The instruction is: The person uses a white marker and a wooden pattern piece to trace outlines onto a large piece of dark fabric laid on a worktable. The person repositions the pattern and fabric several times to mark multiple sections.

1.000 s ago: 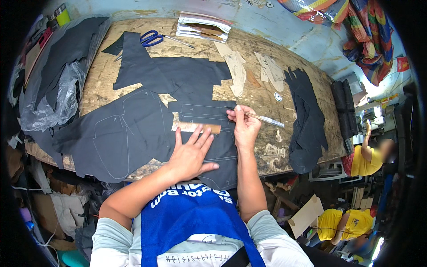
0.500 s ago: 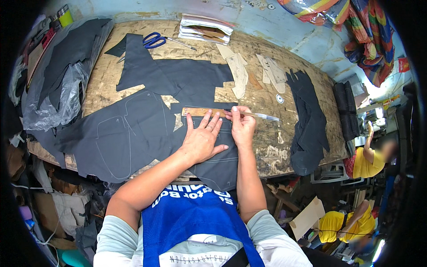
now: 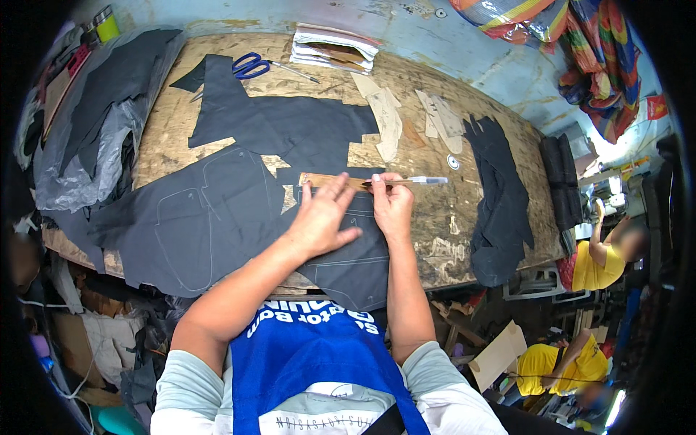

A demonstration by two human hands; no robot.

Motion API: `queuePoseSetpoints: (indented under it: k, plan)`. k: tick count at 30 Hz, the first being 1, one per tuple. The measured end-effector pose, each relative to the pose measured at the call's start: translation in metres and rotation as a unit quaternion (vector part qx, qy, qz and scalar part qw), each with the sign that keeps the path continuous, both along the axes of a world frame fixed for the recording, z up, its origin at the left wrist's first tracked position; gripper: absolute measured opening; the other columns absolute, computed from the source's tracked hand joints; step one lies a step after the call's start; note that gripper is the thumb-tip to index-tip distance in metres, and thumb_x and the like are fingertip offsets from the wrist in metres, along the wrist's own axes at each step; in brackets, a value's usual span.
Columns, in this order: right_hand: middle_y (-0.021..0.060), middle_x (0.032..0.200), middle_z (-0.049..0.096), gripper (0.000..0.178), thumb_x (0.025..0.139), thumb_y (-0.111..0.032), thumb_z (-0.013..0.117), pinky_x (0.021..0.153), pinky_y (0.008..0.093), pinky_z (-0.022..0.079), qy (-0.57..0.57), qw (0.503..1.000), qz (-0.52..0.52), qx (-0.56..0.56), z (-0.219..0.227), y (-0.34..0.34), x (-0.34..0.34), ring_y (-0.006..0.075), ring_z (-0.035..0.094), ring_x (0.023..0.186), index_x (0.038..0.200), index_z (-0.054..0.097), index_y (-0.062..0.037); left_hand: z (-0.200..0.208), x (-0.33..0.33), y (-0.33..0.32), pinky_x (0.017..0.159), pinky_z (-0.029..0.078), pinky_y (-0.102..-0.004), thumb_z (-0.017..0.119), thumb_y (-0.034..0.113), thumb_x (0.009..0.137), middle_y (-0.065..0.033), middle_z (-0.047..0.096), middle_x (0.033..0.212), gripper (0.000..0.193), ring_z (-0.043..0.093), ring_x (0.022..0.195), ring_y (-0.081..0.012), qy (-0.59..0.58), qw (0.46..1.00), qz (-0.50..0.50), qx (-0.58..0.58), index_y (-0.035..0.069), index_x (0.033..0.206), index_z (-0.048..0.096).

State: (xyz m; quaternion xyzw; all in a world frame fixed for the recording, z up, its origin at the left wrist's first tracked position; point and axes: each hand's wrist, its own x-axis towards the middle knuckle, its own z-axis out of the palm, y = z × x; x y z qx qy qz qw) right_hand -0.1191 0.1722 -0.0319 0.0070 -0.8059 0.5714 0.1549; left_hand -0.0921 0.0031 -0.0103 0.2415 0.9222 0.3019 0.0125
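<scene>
My left hand (image 3: 321, 221) lies over dark grey sheet material (image 3: 344, 279) with its fingers apart. Its fingertips reach a narrow orange-brown strip (image 3: 310, 178) that looks like a template, and the fingers hide part of it. Beside the strip's right end, my right hand (image 3: 392, 206) pinches a pen (image 3: 428, 180) whose clear end points right. Pale outlines are drawn on the sheet near my hands. More of them mark the larger dark piece (image 3: 174, 217) to the left.
Blue-handled scissors (image 3: 250, 67) and another pen (image 3: 293, 72) lie at the back, near stacked papers (image 3: 335, 49). Beige pattern pieces (image 3: 441, 116) and dark cut pieces (image 3: 500, 210) are to the right. Plastic-wrapped dark material (image 3: 109, 123) fills the left. Two people in yellow (image 3: 602, 264) are beyond the table.
My left hand has shifted slightly left, its fingers lifting and blurred. The right hand has turned the pen, so its clear end now sits higher and further left.
</scene>
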Motion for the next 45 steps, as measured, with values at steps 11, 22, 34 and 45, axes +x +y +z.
queuePoseSetpoints:
  k: [11, 22, 34, 45]
  plan:
    - [0.0095, 0.062, 0.061, 0.014, 0.085, -0.011, 0.065, 0.052, 0.0280, 0.046, -0.012, 0.988, 0.137, 0.070, 0.020, -0.027, -0.013, 0.0119, 0.056, 0.054, 0.082, 0.063, 0.0021, 0.003, -0.055, -0.060, 0.090, 0.048, -0.0272, 0.039, -0.010, 0.085, -0.0166, 0.057, 0.112, 0.044, 0.059, 0.103, -0.0199, -0.326, 0.847, 0.087, 0.410, -0.003, 0.129, 0.040]
    - [0.0098, 0.087, 0.069, 0.017, 0.091, -0.011, 0.059, 0.076, 0.0236, 0.050, -0.035, 0.982, 0.186, 0.015, 0.029, -0.038, -0.013, 0.0109, 0.065, 0.084, 0.104, 0.065, -0.0022, 0.011, -0.044, -0.068, 0.088, 0.049, -0.0265, 0.049, -0.002, 0.088, -0.0149, 0.058, 0.112, 0.044, 0.060, 0.099, -0.0171, -0.256, 0.875, 0.080, 0.403, 0.000, 0.132, 0.042]
    - [0.0125, 0.087, 0.067, 0.021, 0.072, 0.003, 0.067, 0.077, 0.0377, 0.050, 0.150, 0.937, 0.159, 0.272, 0.015, -0.001, 0.003, 0.0304, 0.061, 0.086, 0.093, 0.067, -0.0045, 0.011, 0.118, -0.057, 0.091, 0.046, -0.0415, 0.063, 0.015, 0.081, -0.0183, 0.061, 0.108, 0.031, 0.058, 0.103, -0.0332, -0.014, 0.972, -0.158, 0.172, 0.001, 0.109, 0.061]
    - [0.0094, 0.080, 0.065, 0.020, 0.076, 0.007, 0.060, 0.064, 0.0278, 0.046, -0.018, 0.921, 0.373, 0.113, 0.033, -0.049, 0.027, 0.0149, 0.060, 0.072, 0.093, 0.065, -0.0014, 0.014, 0.123, -0.058, 0.099, 0.039, -0.0473, 0.067, 0.020, 0.081, -0.0173, 0.057, 0.118, 0.034, 0.052, 0.116, -0.0337, 0.051, 0.988, -0.066, 0.131, 0.002, 0.110, 0.062]
